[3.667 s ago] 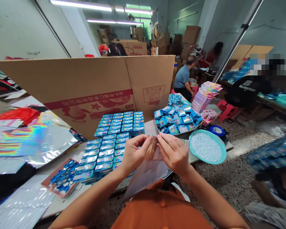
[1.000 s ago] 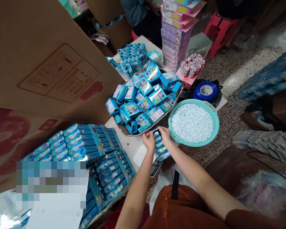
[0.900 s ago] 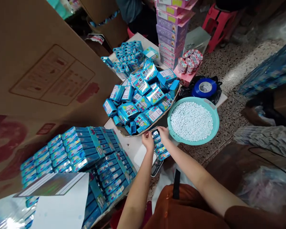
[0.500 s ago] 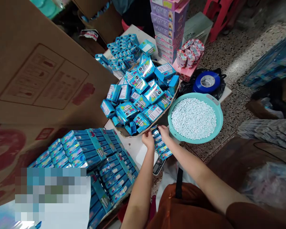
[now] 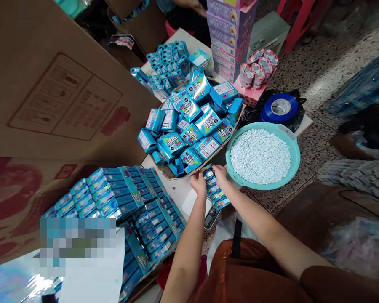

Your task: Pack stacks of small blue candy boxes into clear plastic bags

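Both my hands are at the far end of a blue pack of small candy boxes (image 5: 217,194) lined up in a row. My left hand (image 5: 198,183) pinches the far left corner. With bent fingers, my right hand (image 5: 220,174) grips the far right corner. The pack is partly over a white kitchen scale (image 5: 194,205), whose dark display end shows below it. Just beyond my hands is a cardboard tray (image 5: 173,177) heaped with blue candy boxes (image 5: 189,135). Fine detail at my fingertips is too small to make out.
A turquoise basin (image 5: 295,158) of pale candies stands to the right, with a blue tape roll (image 5: 279,107) behind it. Stacked blue packs (image 5: 139,198) and a big carton (image 5: 69,92) are on the left. Pink and purple boxes (image 5: 230,42) rise behind; another person's hand (image 5: 197,6) shows there.
The view has shifted slightly, so the scene sits a little further right. Both hands keep the same hold on the pack. Another person's hand has come into view at the top.
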A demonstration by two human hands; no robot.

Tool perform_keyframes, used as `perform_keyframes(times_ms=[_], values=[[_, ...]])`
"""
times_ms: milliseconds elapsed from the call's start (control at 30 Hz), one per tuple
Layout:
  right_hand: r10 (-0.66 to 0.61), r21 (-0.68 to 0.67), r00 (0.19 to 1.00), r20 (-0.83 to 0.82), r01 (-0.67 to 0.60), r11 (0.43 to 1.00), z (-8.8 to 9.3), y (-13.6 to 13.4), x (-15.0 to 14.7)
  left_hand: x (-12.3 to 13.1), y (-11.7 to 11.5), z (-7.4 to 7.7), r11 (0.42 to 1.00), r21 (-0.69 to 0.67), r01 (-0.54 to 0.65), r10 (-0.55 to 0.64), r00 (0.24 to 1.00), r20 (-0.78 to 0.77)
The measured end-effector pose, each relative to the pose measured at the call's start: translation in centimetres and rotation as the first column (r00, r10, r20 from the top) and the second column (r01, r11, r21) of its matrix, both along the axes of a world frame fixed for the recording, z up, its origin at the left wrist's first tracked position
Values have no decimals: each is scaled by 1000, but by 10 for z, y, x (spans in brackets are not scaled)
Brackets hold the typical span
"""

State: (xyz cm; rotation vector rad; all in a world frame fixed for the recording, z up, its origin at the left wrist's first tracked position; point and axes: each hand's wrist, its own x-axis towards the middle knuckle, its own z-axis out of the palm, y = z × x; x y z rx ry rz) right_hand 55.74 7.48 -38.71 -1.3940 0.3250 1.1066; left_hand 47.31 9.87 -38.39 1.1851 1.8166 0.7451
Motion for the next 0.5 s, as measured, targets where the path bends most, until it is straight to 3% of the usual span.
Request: perform_keyframes(times_ms=[500], values=[[23, -23, 1000, -18, -23, 999, -10, 3, -3, 1, 4, 3, 997, -24, 77, -81, 978, -192]])
